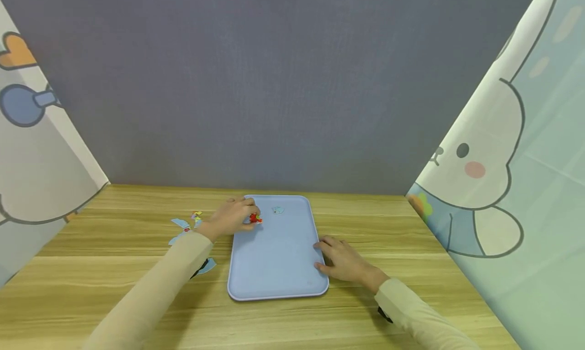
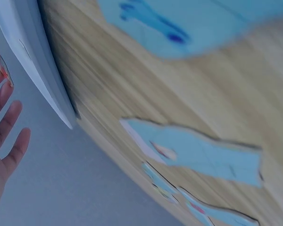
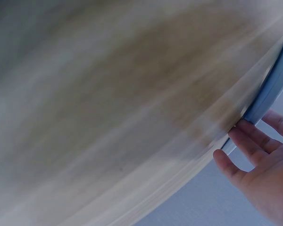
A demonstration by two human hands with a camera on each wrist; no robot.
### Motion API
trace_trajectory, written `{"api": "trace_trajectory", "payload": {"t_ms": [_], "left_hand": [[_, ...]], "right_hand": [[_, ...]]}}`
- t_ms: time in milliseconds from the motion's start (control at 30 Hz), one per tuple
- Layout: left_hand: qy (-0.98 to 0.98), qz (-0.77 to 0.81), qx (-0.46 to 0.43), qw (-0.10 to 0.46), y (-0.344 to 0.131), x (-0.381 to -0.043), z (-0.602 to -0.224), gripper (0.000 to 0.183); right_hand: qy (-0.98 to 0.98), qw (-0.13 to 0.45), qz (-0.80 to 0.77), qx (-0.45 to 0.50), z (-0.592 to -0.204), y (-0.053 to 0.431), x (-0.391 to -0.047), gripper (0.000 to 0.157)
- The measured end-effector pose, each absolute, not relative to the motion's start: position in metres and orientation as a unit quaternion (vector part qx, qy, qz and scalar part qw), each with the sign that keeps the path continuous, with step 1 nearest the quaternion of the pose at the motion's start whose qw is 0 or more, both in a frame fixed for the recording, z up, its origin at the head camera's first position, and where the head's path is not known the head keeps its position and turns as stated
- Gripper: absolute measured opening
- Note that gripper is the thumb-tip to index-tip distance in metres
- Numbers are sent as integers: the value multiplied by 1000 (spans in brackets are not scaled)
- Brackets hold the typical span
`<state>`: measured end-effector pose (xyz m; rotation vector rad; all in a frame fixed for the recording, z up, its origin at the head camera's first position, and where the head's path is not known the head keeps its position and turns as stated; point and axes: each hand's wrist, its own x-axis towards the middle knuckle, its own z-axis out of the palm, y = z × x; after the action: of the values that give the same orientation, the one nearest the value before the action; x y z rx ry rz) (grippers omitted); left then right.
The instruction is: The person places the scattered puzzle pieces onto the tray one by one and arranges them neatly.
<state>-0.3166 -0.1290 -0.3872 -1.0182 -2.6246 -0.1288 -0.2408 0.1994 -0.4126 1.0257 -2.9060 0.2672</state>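
Observation:
My left hand (image 1: pixel 233 215) is over the upper left part of a pale blue tray (image 1: pixel 279 258). It pinches a small puzzle piece (image 1: pixel 255 218) with red on it. At the left border of the left wrist view the edge of that piece shows at the fingertips, while the other fingers are spread. Another light-blue puzzle piece (image 1: pixel 278 210) lies in the tray near its far end. On the tray's right rim rest the fingers of my right hand (image 1: pixel 345 261), loosely bent. The right wrist view shows these fingertips touching the rim (image 3: pixel 269 89).
Several flat light-blue puzzle pieces lie on the wooden table (image 1: pixel 137 268) left of the tray, one of them (image 2: pixel 198 150) clear in the left wrist view. My left forearm partly covers a piece (image 1: pixel 207 265). A grey wall (image 1: pixel 256 86) stands behind, with printed cloths (image 1: pixel 493 136) at both sides.

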Motion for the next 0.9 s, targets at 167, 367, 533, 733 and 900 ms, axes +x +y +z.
{"api": "trace_trajectory", "payload": {"t_ms": [167,367,533,733,900], "left_hand": [[-917,-45,-364,158,-118,-318,-386,19],[-918,-54,-365,143,-101,-319,-382,16],[-923,-58,-358,132,-88,-322,-380,14],[-926,-71,-352,115,-75,-325,-377,19],[-929,-64,-345,114,-63,-329,-374,21]], "right_hand": [[-937,30,92,335,-412,199,-241,45],[-929,58,91,355,-414,200,-241,46],[-932,45,95,348,-413,200,-241,46],[-937,32,88,337,-413,198,-242,45],[-939,28,88,333,-412,198,-242,45]]}}
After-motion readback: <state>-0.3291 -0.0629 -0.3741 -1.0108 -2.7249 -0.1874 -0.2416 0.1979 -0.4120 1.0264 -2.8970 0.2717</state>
